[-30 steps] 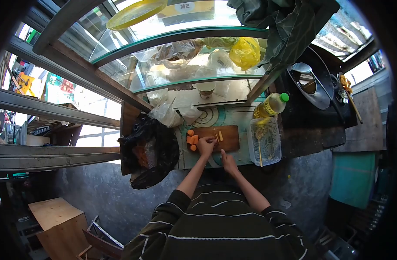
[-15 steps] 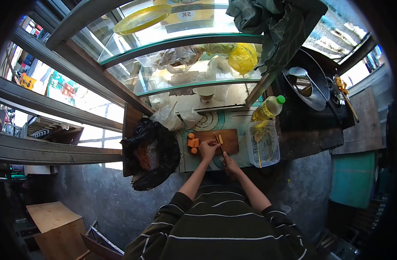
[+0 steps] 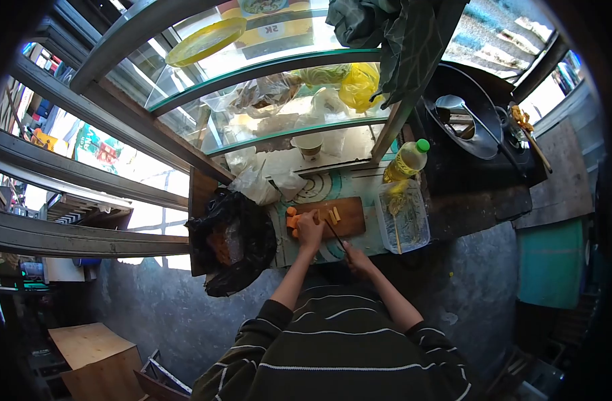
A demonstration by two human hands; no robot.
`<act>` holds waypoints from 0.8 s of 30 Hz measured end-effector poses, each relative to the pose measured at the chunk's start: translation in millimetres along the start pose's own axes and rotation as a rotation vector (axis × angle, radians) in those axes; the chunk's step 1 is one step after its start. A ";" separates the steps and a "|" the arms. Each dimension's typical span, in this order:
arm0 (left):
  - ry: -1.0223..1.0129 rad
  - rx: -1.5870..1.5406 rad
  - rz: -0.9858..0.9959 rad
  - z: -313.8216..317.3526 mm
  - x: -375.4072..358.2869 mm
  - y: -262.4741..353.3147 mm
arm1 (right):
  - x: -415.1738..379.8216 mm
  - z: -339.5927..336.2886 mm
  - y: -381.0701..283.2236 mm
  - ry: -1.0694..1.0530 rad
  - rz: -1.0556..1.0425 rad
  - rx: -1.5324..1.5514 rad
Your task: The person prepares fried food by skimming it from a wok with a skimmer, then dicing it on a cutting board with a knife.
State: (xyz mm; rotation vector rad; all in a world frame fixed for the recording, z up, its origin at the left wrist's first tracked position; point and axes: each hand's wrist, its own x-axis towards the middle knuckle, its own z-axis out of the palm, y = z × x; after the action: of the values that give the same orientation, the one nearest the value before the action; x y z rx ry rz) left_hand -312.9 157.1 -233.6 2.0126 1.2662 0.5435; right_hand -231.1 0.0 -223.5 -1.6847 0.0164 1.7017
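A wooden cutting board (image 3: 349, 215) lies on the patterned counter. My left hand (image 3: 311, 230) rests on orange carrot chunks (image 3: 291, 219) at the board's left end. My right hand (image 3: 357, 257) grips a knife (image 3: 335, 234) by its handle, the dark blade pointing up-left onto the board. Two thin yellow-orange cut strips (image 3: 333, 215) lie in the middle of the board, just right of my left hand.
A clear plastic container (image 3: 402, 215) stands right of the board, an oil bottle with green cap (image 3: 405, 161) behind it. A black plastic bag (image 3: 229, 237) lies to the left. A wok with ladle (image 3: 463, 117) sits far right. A glass display case (image 3: 279, 100) rises behind.
My left hand moved left onto the carrot chunks. My right hand drew back toward me with the knife, so the blade now lies across the board's front edge.
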 end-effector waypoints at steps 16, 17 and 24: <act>-0.122 0.481 0.388 4.4 -0.2 9.8 | 10.8 -15.1 7.5 0.168 -0.252 0.075; -0.109 0.521 0.386 0.4 1.6 1.3 | 9.6 -14.4 8.2 0.155 -0.244 0.093; 0.004 0.518 0.512 -6.8 11.4 11.7 | 6.1 -15.6 15.5 0.293 -0.325 -0.097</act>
State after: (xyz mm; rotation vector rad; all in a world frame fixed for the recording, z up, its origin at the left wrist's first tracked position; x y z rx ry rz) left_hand -305.3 166.3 -220.6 2.8034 0.9470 0.4792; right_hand -224.5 -16.1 -238.3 -1.8795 -0.1951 1.2268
